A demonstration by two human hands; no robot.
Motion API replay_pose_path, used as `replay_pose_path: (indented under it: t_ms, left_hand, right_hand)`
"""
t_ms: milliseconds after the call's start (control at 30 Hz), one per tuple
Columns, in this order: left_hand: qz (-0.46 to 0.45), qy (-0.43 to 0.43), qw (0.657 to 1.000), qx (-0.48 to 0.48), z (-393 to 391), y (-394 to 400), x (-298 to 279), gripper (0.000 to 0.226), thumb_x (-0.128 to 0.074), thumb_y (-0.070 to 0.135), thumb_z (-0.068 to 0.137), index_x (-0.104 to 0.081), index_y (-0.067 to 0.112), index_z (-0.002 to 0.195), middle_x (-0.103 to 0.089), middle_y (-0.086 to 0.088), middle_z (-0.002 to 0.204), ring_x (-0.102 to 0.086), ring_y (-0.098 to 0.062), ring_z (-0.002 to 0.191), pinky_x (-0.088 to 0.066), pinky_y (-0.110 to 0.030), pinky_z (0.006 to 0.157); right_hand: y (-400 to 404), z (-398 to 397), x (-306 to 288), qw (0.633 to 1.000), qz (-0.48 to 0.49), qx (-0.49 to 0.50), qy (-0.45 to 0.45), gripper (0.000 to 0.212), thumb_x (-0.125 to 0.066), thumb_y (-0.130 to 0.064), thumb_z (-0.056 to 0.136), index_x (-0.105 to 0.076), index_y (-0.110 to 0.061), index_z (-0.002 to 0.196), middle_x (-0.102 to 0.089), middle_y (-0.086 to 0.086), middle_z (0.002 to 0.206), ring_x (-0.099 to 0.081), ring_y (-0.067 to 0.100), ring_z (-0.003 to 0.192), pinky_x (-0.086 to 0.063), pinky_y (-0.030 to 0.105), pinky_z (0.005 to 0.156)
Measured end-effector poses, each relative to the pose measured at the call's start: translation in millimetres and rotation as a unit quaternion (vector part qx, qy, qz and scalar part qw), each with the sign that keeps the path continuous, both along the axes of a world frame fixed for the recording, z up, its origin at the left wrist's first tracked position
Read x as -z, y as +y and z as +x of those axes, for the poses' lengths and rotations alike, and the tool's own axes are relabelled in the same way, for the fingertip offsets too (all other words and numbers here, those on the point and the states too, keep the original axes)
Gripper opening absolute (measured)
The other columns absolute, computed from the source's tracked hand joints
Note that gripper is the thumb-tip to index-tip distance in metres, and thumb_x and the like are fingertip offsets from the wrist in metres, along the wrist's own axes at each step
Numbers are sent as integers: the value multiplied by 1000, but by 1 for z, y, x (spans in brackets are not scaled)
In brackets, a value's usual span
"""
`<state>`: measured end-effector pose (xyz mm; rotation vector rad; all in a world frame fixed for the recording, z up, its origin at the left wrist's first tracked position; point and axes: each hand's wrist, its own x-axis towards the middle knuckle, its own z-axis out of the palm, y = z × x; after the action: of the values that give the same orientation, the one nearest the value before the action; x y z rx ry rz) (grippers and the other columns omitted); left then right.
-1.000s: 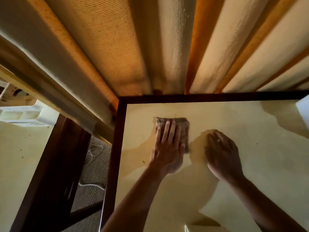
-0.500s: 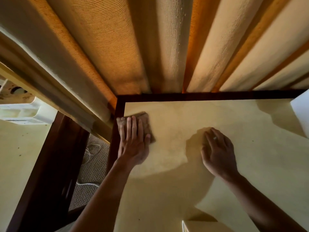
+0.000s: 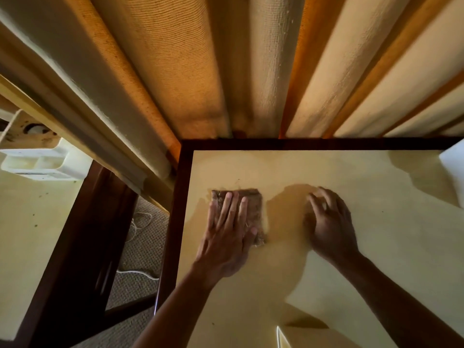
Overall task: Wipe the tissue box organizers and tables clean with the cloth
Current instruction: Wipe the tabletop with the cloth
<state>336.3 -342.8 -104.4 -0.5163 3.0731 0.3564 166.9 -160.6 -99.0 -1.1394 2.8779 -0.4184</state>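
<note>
Head view: the left hand (image 3: 227,237) presses flat, fingers straight, on the brown cloth (image 3: 253,212) — near the counter's (image 3: 376,247) far-left corner. Just right of the cloth, the right hand (image 3: 329,227) rests loosely curled, holding nothing.

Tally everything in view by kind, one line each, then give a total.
Hands: 2, left hand pressing flat on the cloth, right hand resting on the table
Cloths: 1, brown cloth
Tables: 2, near table and left table
White organizers: 1, organizer on the left table
Curtains: 1, curtain
Total: 7
</note>
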Motion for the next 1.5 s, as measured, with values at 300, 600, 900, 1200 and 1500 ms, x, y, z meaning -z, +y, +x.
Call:
replay_pose_path:
  t_ms: [300, 600, 900, 1200, 1500]
  left_hand:
    - [-36, -35, 990, 129, 42, -36, -29, 38, -60, 47, 88, -67, 15, 106, -65, -4, 108, -63, -18, 96, -56, -36, 82]
    - [-176, -68, 962, 195, 37, -34, -44, 34, -85, 17, 62, -73, 8, 93, -69, -14, 89, -66, -24, 75, -55, -37, 55]
    - [-189, -39, 975, 109, 36, -20, -57, 36, -81, 8, 62, -71, 3, 97, -68, -18, 84, -65, -28, 62, -46, -33, 40]
    - [-171, -8, 985, 24, 18, -8, -153, 10, -63, 18, 87, -63, 13, 96, -68, -5, 90, -65, -24, 86, -55, -36, 57]
    - [-176, 37, 982, 62, 15, 84, -232, 19, -48, 30, 101, -58, 19, 112, -67, -1, 102, -63, -19, 90, -47, -33, 69]
  right_hand:
    - [-43, 27, -24, 913, 29, -408, 0, 23, -54, -30, 88, -71, -17, 97, -70, 5, 99, -68, 20, 86, -56, 31, 48]
    - [-63, 38, -31, 866, 169, -469, 48, 34, -76, 0, 68, -69, -6, 101, -68, 18, 101, -69, 33, 84, -54, 37, 41]
    - [-68, 53, -59, 906, 215, -361, 48, 39, -40, 3, 92, -51, -1, 129, -52, 17, 127, -59, 33, 100, -48, 38, 62]
    - [-42, 49, -130, 974, 90, -205, 42, 28, -39, -21, 101, -55, -16, 124, -50, 3, 124, -54, 21, 110, -34, 31, 68]
    - [69, 62, -212, 983, 69, -154, 70, 26, -55, -26, 92, -61, -22, 117, -61, -1, 113, -53, 16, 109, -42, 29, 72]
